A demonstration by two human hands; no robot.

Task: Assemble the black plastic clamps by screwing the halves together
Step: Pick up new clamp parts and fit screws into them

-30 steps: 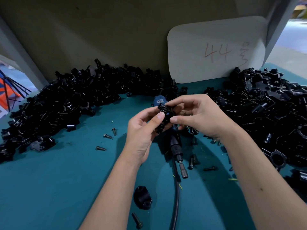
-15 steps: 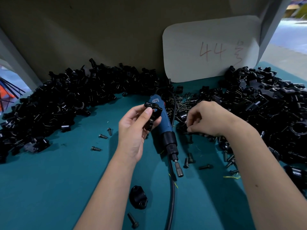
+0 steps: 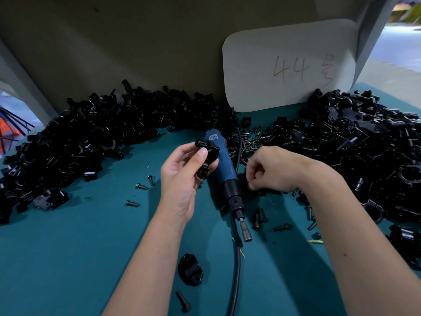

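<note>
- Clamp point(image 3: 206, 156), black plastic, sits in the left hand point(image 3: 182, 176), raised above the desk point(image 3: 68, 258); the thumb presses its front and the fingers curl behind it.
- Right hand point(image 3: 271, 171) is low over the desk to the right of the clamp, fingers curled tight with the tips down among loose screws point(image 3: 249, 142); whether it pinches anything I cannot tell.
- Blue electric screwdriver point(image 3: 224, 172) lies on the desk between the two hands, bit end point(image 3: 245, 231) toward the person, its black cable point(image 3: 235, 265) running down to the near edge.
- A single clamp half point(image 3: 190, 272) rests on the desk near the left forearm, with one bolt point(image 3: 183, 301) just below it.
- Three more bolts point(image 3: 141, 186) lie apart to the left of the left hand.
- Big heaps of black clamp parts: one heap on the left point(image 3: 79, 144), one on the right point(image 3: 364, 147).
- A white card point(image 3: 289, 65) marked "44" leans against the back wall point(image 3: 114, 42).
</note>
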